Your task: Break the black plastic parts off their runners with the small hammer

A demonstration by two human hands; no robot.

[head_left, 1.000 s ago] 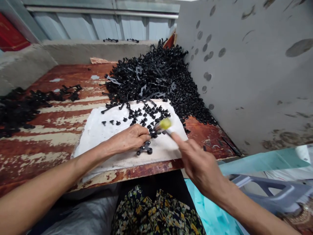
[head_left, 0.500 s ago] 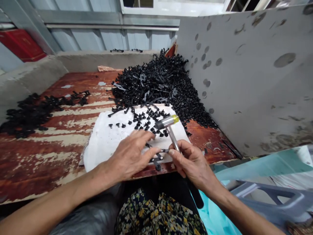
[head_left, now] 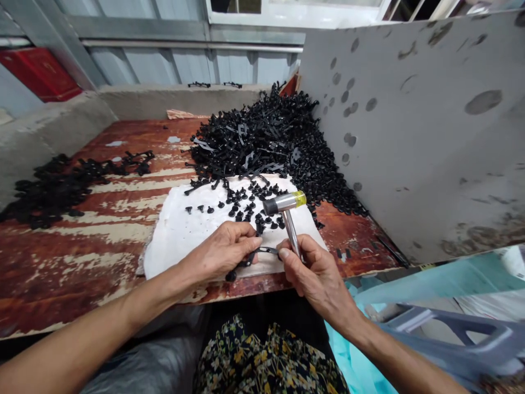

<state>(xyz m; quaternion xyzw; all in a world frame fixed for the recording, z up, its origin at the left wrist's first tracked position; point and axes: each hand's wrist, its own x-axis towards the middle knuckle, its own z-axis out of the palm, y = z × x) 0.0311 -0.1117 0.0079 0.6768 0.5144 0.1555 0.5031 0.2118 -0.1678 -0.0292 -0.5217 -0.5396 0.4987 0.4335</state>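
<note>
My left hand [head_left: 219, 253] is closed on a black plastic frame piece [head_left: 250, 258] at the near edge of a white pad [head_left: 180, 235]. My right hand [head_left: 318, 273] grips the shaft of a small hammer [head_left: 285, 203] with a metal head and yellow tip, and its thumb touches the frame piece's right end. The hammer head stands raised above small black studs [head_left: 246, 202] scattered on the pad.
A large heap of black plastic parts [head_left: 270, 137] lies behind the pad against a grey board [head_left: 410, 120]. A smaller heap [head_left: 61, 183] lies at the left of the worn red table [head_left: 94, 257]. A grey plastic chair [head_left: 459, 334] and teal sheet [head_left: 430, 279] are at right.
The hammer went from down on the pad to raised upright. My left hand lifted the black frame piece off the pad, and my right thumb came to its end.
</note>
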